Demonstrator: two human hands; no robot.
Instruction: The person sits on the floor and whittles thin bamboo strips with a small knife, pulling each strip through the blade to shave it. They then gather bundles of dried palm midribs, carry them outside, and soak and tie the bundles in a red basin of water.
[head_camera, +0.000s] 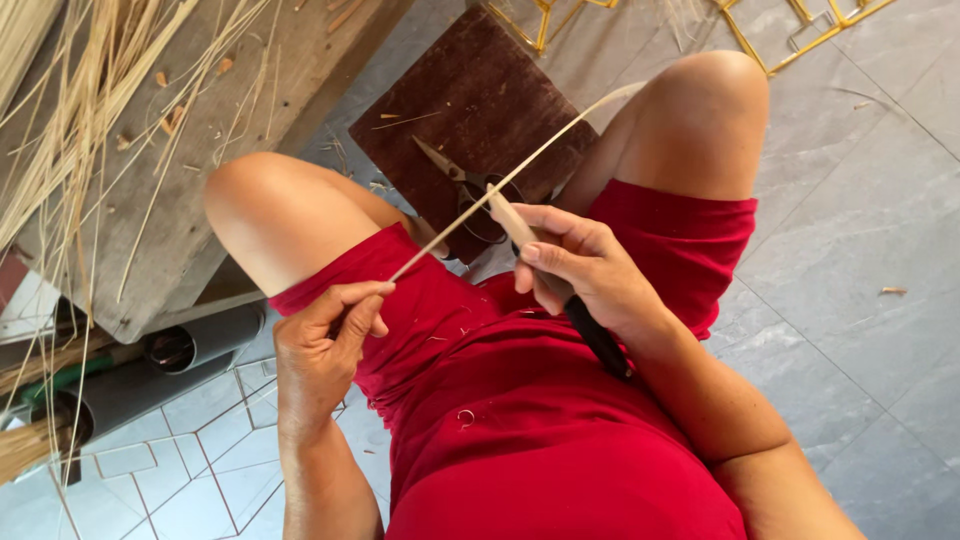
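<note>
While your left hand (322, 345) pinches one end of the thin pale reed strip (520, 165), your right hand (580, 270) has its fingers clamped on a black-handled knife (560, 290) laid against it, above your lap. Beyond lie a grey tiled floor (860, 200), a brown board (480, 100) bearing scissors (465, 185), and a wooden worktop (180, 200) strewn with straw.

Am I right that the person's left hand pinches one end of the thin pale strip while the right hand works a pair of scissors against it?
Not quite. In the head view the left hand does pinch the end of the thin pale strip, but the right hand holds a knife with a dark handle against it. The scissors lie untouched on the brown board.
</note>
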